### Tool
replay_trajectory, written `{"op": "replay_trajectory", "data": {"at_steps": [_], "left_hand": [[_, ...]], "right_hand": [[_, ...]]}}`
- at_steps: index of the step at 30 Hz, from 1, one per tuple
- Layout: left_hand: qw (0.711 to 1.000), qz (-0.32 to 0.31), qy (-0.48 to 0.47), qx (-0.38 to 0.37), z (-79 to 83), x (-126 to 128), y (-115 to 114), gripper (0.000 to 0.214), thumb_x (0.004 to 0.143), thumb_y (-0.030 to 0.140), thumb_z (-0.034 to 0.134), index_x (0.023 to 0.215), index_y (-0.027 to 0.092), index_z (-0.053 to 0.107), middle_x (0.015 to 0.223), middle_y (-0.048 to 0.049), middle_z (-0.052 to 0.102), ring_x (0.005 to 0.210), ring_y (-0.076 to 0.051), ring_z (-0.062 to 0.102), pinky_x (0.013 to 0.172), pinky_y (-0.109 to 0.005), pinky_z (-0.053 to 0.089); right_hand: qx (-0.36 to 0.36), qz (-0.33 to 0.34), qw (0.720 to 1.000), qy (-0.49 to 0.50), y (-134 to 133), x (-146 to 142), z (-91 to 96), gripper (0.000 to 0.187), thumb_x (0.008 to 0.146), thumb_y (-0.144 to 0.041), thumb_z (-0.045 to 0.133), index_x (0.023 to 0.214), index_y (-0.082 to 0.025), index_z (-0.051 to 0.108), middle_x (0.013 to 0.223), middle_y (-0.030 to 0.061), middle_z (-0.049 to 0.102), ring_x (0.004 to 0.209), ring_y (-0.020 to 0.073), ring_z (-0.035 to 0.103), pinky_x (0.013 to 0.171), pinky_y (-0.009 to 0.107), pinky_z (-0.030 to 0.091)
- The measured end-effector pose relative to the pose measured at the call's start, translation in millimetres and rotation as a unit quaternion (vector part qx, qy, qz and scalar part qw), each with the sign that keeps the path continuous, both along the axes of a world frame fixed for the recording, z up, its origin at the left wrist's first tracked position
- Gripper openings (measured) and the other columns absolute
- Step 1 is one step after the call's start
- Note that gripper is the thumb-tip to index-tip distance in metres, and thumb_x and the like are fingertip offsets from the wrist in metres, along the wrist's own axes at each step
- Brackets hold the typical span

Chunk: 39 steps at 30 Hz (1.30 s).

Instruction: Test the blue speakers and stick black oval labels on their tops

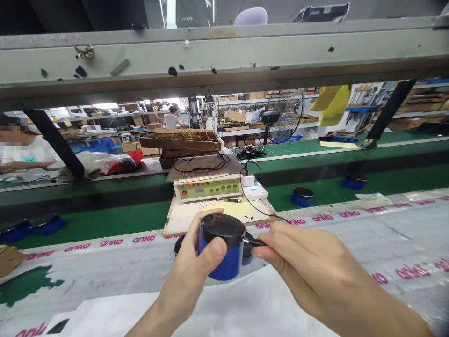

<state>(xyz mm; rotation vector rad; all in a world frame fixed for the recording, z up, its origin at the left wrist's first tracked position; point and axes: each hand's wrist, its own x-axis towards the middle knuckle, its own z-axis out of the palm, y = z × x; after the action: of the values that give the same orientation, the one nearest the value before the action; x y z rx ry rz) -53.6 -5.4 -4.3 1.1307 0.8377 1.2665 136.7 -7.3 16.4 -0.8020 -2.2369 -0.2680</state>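
Two hands meet over one small device at the near edge of the bench: the left hand (196,267) wraps a squat blue cylinder with a black top (221,250), thumb across its front and fingers behind, holding it upright just above the surface, while the right hand (308,262) comes in from the right and pinches a black plug (253,242) between thumb and forefinger. The plug sits at the cylinder's right flank, near the seam where black cap meets blue body; whether it is seated in a socket or only touching the shell I cannot tell. The plug's long axis runs roughly level, left to right, square to the cylinder's upright axis, and a thin black cable (250,199) trails up from it toward the tester box (207,188) with its row of red and green lamps, which stands on a pale board just beyond the hands. Both grips are closed and firm, neither hand free. Beneath them lies a grey-white plastic sheet (105,276) printed with pink "anko" lettering, green matting showing through in places. Past it runs a green conveyor belt (105,220) carrying more blue-and-black cylinders, one (302,196) well apart to the right. Above hangs a scuffed grey shelf rail (224,61), and behind it a workshop of shelves, cartons, a standing fan (284,114), and other workers at far benches.
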Motion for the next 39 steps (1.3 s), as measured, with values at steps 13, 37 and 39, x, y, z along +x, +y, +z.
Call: {"op": "replay_trajectory", "data": {"at_steps": [13,37,39], "left_hand": [[0.659,0.242,0.506,0.501,4.2,-14.6,0.7,0.059,0.083,0.035,0.067,0.133,0.015,0.043,0.115,-0.0116,0.045,0.113,-0.025,0.048,0.097,-0.036,0.047],[0.604,0.203,0.484,0.600,18.1,-26.9,-0.4,0.039,0.078,-0.002,0.061,0.114,0.013,0.059,0.101,-0.0065,0.047,0.110,-0.022,0.053,0.101,-0.039,0.049],[0.644,0.170,0.528,0.526,19.4,-30.8,-0.3,0.060,0.078,0.009,0.066,0.134,0.017,0.045,0.113,-0.0097,0.048,0.113,-0.023,0.053,0.092,-0.034,0.053]], "right_hand": [[-0.231,0.068,0.970,0.040,27.4,-6.9,-16.8,0.014,0.095,-0.013,0.040,0.085,-0.022,0.045,0.078,-0.0012,0.056,0.066,0.0123,0.054,0.056,0.024,0.040],[-0.118,0.133,0.980,0.091,36.5,-17.3,-38.1,0.009,0.097,-0.019,0.040,0.093,-0.020,0.048,0.078,0.0038,0.056,0.067,0.0152,0.051,0.058,0.026,0.041],[-0.098,0.132,0.985,0.046,33.3,-19.6,-37.4,0.014,0.098,-0.023,0.040,0.090,-0.018,0.051,0.073,0.0034,0.056,0.062,0.0146,0.050,0.054,0.025,0.038]]}}
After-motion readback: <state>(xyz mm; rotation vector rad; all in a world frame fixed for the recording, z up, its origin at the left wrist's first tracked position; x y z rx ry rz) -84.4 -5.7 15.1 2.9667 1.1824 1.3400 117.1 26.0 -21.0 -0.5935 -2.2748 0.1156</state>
